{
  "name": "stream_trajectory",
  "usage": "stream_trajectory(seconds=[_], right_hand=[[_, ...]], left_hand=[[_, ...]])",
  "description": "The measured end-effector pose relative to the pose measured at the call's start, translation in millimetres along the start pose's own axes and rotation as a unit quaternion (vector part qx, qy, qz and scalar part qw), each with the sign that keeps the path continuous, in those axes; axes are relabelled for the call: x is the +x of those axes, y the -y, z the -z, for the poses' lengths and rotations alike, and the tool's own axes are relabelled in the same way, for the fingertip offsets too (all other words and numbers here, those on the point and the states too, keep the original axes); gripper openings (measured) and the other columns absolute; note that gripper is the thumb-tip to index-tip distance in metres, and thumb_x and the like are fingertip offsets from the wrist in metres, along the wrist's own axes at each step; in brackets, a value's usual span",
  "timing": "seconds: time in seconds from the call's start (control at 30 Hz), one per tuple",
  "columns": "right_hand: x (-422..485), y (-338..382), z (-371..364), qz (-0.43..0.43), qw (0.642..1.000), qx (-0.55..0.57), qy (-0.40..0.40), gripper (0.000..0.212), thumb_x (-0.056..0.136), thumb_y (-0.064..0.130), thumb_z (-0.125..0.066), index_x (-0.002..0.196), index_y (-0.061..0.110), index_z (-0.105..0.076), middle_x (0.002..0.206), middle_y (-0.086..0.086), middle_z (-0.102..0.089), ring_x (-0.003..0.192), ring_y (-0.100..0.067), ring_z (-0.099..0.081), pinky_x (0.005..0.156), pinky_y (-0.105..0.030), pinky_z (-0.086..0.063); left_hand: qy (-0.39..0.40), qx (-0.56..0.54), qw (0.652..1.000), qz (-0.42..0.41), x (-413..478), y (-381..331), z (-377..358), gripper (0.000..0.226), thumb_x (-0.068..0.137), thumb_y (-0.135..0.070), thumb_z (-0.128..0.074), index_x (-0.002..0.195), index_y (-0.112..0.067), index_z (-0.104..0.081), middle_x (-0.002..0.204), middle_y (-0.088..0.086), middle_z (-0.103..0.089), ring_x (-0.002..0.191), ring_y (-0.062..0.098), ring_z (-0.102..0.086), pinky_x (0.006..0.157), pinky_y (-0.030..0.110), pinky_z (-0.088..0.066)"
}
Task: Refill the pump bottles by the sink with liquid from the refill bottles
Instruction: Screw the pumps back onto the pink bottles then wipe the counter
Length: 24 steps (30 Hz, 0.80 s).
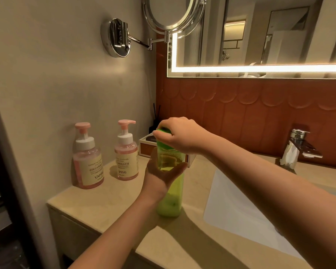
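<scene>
A tall green refill bottle stands upright on the beige counter left of the sink. My left hand wraps around its upper body. My right hand grips its green cap from above. Two pink pump bottles stand against the left wall: the larger pump bottle at the far left and the smaller pump bottle to its right. Both have their pump heads on and hold pink liquid.
A white sink basin lies to the right, with a chrome tap behind it. A small wooden tray box and a reed diffuser sit in the corner. A swing-arm mirror hangs above.
</scene>
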State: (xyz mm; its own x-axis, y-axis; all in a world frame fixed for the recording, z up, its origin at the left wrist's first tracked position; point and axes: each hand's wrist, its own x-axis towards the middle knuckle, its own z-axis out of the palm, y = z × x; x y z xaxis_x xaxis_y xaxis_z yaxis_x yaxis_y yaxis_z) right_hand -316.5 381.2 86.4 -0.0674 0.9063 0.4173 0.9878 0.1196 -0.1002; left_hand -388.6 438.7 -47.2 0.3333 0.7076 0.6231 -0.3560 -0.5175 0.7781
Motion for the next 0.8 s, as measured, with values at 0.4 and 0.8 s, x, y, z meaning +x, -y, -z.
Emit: stream_trajectory(seconds=[0.4, 0.8], right_hand=[[4.7, 1.9, 18.2, -0.063, 0.977, -0.188, 0.072, 0.058, 0.08, 0.068, -0.047, 0.107, 0.018, -0.058, 0.084, 0.001, -0.058, 0.074, -0.016, -0.056, 0.058, -0.027, -0.048], [-2.7, -30.3, 30.2, 0.019, 0.904, 0.339, 0.258, 0.044, 0.084, 0.013, -0.064, 0.12, 0.03, -0.047, 0.115, 0.006, -0.048, 0.101, -0.012, -0.053, 0.067, -0.015, -0.05]], left_hand=[[0.033, 0.025, 0.998, 0.043, -0.5, -6.1, -1.9, 0.061, 0.057, -0.043, -0.077, 0.109, -0.016, -0.058, 0.087, -0.011, -0.069, 0.082, -0.001, -0.065, 0.067, 0.009, -0.048], [0.179, -0.109, 0.965, 0.159, 4.1, -8.1, 24.3, 0.082, 0.028, -0.056, -0.089, 0.097, -0.024, -0.059, 0.087, -0.009, -0.073, 0.087, 0.006, -0.067, 0.077, 0.02, -0.054]])
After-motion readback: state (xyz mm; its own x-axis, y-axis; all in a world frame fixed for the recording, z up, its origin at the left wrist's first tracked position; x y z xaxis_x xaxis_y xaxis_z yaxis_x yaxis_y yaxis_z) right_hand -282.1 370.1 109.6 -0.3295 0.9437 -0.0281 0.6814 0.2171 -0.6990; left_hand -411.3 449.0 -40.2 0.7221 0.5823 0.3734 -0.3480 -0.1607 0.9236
